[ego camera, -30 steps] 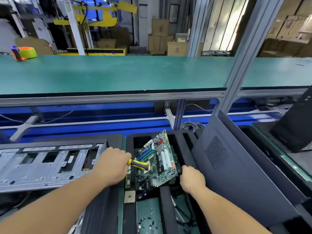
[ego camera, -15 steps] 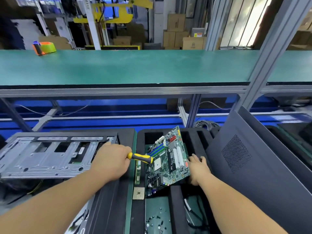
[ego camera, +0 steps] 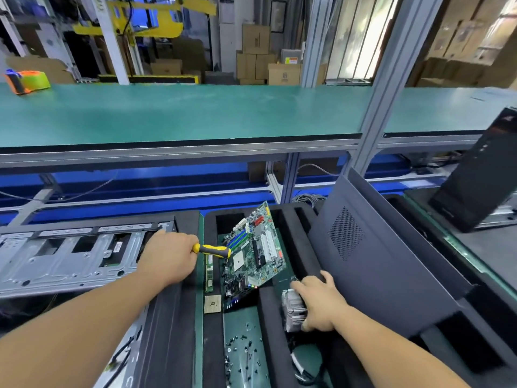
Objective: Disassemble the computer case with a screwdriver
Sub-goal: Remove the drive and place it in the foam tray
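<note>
The bare metal computer case (ego camera: 64,259) lies on its side at the left. My left hand (ego camera: 170,257) rests at its right edge and grips a yellow-and-black screwdriver (ego camera: 214,250) whose handle points right. A green motherboard (ego camera: 256,252) leans tilted in a black foam tray (ego camera: 299,247). Right of the board, my right hand (ego camera: 319,302) holds a silver finned heatsink (ego camera: 292,310) over the tray's right slot.
A dark grey side panel (ego camera: 386,264) leans at the right of the tray. A RAM stick (ego camera: 209,273), a CPU chip (ego camera: 212,303) and several loose screws (ego camera: 240,351) lie in the tray. A black case (ego camera: 481,177) stands at far right. A green shelf (ego camera: 179,110) spans above.
My right hand has pulled back from the motherboard's right edge toward me and now holds the heatsink. The left hand and screwdriver have stayed in place.
</note>
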